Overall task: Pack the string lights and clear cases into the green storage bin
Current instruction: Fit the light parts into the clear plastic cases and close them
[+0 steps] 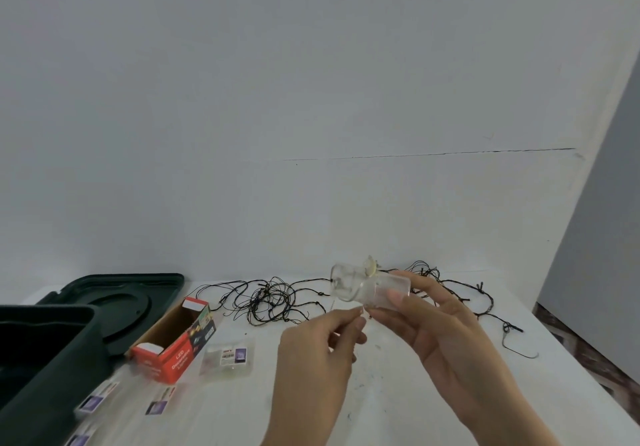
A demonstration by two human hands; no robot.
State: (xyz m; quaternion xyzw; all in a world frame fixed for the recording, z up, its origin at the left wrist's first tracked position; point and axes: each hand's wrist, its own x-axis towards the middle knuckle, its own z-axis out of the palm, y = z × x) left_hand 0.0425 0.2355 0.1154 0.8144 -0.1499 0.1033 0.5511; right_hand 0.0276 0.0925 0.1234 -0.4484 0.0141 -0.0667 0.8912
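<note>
We see one tangle of dark string lights still spread along the back of the white table, nothing coiled, not in the bin. Right hand has its fingers closed around a clear case held up above the table; a pale scrap sits at the case's top, can't tell what. Left hand pinches something thin just under the case, likely a wire end; too small to be sure. Green storage bin sits at far left, open; its inside looks dark and we can't see any contents. Lid lies flat behind it.

Count: one light string, one held clear case, one red LED box open on its side, about four small flat clear packets near the bin. We judge packing barely started: lights, case and packets all remain out.
</note>
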